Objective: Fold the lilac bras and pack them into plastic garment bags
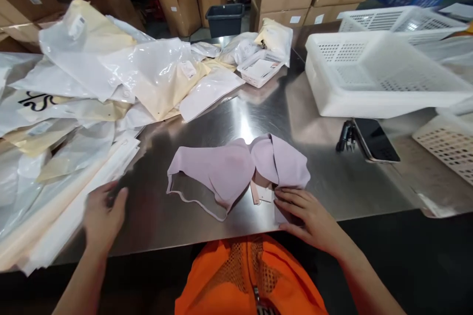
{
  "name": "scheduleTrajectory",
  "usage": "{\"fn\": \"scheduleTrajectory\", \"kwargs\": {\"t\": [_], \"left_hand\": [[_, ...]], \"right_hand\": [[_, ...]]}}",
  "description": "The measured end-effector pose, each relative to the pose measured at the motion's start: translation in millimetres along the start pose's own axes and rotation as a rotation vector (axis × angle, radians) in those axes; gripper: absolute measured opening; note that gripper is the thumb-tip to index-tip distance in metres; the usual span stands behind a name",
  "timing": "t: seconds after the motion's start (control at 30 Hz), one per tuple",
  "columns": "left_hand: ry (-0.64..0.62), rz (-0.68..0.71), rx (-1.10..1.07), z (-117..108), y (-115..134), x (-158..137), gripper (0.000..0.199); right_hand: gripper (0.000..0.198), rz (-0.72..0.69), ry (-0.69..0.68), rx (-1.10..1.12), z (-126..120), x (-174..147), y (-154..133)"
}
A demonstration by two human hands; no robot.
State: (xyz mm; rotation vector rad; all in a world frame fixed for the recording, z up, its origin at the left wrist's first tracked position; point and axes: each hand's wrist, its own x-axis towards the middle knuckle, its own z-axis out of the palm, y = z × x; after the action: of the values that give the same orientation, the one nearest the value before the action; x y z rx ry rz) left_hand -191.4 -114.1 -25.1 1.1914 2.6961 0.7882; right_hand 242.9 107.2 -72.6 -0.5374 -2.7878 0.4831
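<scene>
The pale lilac bra (232, 162), smooth and partly folded, lies on the steel table (155, 216), before a small white basket (254, 81) containing papers (259, 68), while the right hand (306, 211) rests bent fingers upon it, whether pinching I cannot tell, and the left hand (103, 216), thumb spread, appears unclenched.

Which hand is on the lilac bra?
The right hand, resting on the near edge of the bra; the left hand is apart from it, beside the white bags.
</scene>
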Motion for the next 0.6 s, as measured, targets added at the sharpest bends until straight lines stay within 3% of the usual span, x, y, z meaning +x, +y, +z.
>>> {"fn": "scheduleTrajectory", "kwargs": {"t": [0.03, 0.07, 0.13, 0.2, 0.27, 0.33, 0.43, 0.5, 0.57, 0.6], "left_hand": [[-0.026, -0.021, -0.010, 16.2, 5.2, 18.4, 0.052], [-0.144, -0.018, -0.052, 32.3, 13.0, 36.4, 0.059], [-0.257, -0.021, -0.082, 61.2, 33.3, 67.0, 0.071], [-0.367, -0.034, -0.098, 80.1, 51.9, 85.9, 0.064], [-0.467, -0.048, -0.141, 86.0, 62.3, 92.7, 0.042], [-0.519, -0.060, -0.232, 79.3, 63.3, 92.4, 0.027], [-0.495, -0.131, -0.460, 52.8, 55.5, 91.5, 0.032], [-0.433, -0.216, -0.634, 31.6, 50.2, 95.7, 0.042], [-0.388, -0.294, -0.758, 14.3, 46.8, 103.6, 0.048], [-0.386, -0.319, -0.796, 8.6, 45.8, 108.1, 0.047]], "right_hand": [[0.056, 0.001, -0.039, -0.021, -1.5, -2.3, -2.6], [0.061, -0.004, -0.056, -0.045, -1.9, -5.2, -5.5], [0.045, -0.037, -0.016, -0.068, -0.3, -12.8, -12.1], [0.030, -0.098, 0.062, -0.018, 2.1, -22.6, -19.1], [0.032, -0.111, 0.163, 0.098, 0.3, -33.3, -24.3], [0.027, 0.048, 0.373, 0.185, -10.5, -41.5, -24.1], [0.008, 0.517, 0.975, 0.331, -47.4, -38.0, -6.1], [0.013, 0.713, 1.335, 0.569, -81.0, -22.7, 18.0], [0.011, 0.879, 1.405, 0.724, -111.7, -1.6, 47.0], [0.013, 0.950, 1.318, 0.786, -123.0, 9.0, 61.5]]}}
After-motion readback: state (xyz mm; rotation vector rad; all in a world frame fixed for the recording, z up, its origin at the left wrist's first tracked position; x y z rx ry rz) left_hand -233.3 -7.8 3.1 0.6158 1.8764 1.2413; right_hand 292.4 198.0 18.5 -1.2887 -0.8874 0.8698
